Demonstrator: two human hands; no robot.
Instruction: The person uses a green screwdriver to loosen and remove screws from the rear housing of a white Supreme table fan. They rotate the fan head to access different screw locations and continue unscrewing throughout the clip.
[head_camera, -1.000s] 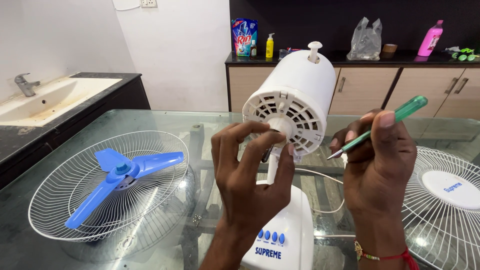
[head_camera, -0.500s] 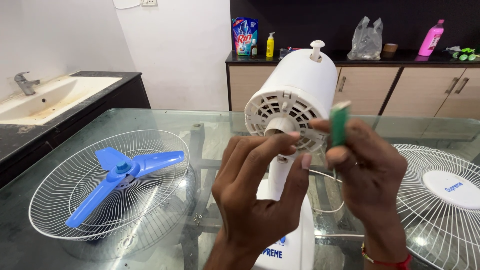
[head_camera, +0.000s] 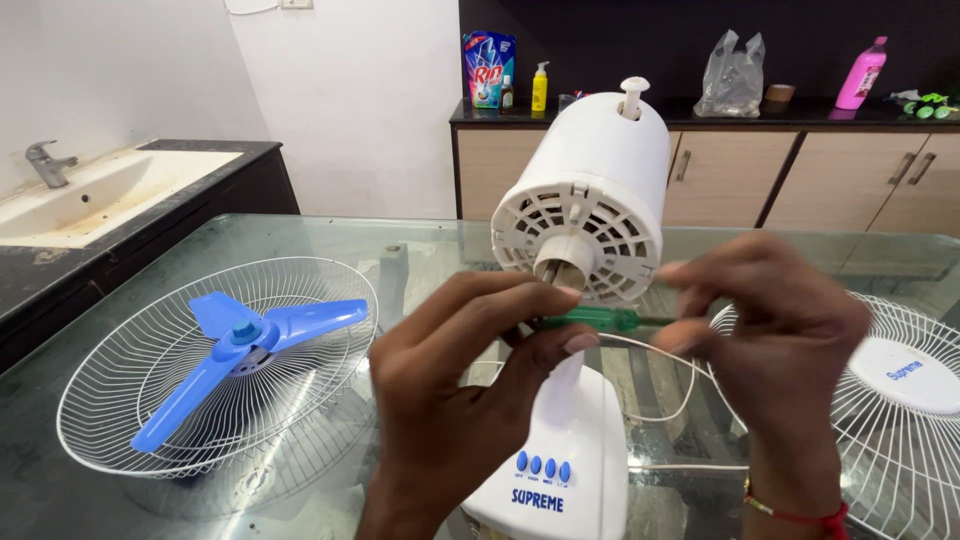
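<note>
A slim green-handled screwdriver (head_camera: 592, 320) lies level, its length running from nine to three o'clock, pinched at its nine o'clock end by the left hand (head_camera: 470, 385) and at its three o'clock end by the right hand (head_camera: 775, 340), both raised above the glass. Just past it at twelve o'clock stands the white fan motor housing (head_camera: 590, 195), a rounded drum with a slotted, vented face and a bare stub shaft at its centre. It stands upright on a white pedestal base (head_camera: 560, 460) at six o'clock, which carries a row of blue push buttons.
</note>
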